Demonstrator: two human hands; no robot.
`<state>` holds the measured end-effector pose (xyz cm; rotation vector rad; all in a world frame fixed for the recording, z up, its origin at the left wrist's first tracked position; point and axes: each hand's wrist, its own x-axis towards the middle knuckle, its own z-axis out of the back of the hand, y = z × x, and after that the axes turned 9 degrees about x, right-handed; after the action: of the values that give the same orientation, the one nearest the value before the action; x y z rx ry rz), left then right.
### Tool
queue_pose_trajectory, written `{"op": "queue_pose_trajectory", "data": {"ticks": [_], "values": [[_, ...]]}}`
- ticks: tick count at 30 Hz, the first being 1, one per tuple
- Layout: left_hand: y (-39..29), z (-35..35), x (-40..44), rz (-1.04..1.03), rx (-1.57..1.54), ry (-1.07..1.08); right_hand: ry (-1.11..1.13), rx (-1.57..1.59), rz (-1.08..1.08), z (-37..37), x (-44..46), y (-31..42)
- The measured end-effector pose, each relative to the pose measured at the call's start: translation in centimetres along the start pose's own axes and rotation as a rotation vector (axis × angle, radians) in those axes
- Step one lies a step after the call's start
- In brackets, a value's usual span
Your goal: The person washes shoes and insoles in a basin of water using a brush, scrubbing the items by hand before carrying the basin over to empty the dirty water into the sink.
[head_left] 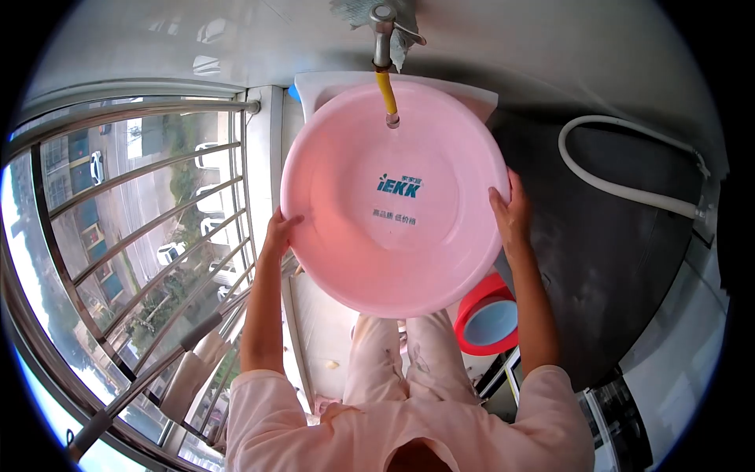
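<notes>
A large pink plastic basin with green lettering on its bottom is held out in front of me, its inside facing up. My left hand grips the rim at the left, thumb over the edge. On the opposite side my right hand is closed on the rim, its thumb on the inner side. Above the basin is a metal tap, from which a yellow hose hangs down over the basin's far part. No water stream can be made out. Fingers under the rim are hidden.
Behind the basin shows the edge of a white sink. Metal railings with a window stand at the left. A dark surface with a white hose is at the right. Below lies a red basin holding a light-blue one.
</notes>
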<state>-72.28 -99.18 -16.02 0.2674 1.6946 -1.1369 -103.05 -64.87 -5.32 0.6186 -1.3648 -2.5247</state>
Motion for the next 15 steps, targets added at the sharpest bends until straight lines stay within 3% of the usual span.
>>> {"op": "queue_pose_trajectory", "data": {"ticks": [3,5,8,13,15], "values": [[4.1,-4.2,-4.6,-0.028,-0.078,0.019,-0.002,-0.194,0.076,5.2,-3.4,1.6],[4.9,-6.0,-4.7,-0.104,-0.022,-0.016,-0.066,0.029,0.02,8.2,-4.2,-1.4],[-0.6,-9.1,-2.4,-0.243,0.062,-0.025,-0.123,0.246,-0.046,9.6,-2.2,-7.0],[-8.7,-4.5,-4.5,-0.47,0.547,-0.474,-0.092,0.385,-0.028,-0.3,4.7,-9.4],[-7.8,0.2,-7.3,-0.516,0.685,-0.586,0.008,0.548,-0.056,-6.1,4.0,-10.1]]}}
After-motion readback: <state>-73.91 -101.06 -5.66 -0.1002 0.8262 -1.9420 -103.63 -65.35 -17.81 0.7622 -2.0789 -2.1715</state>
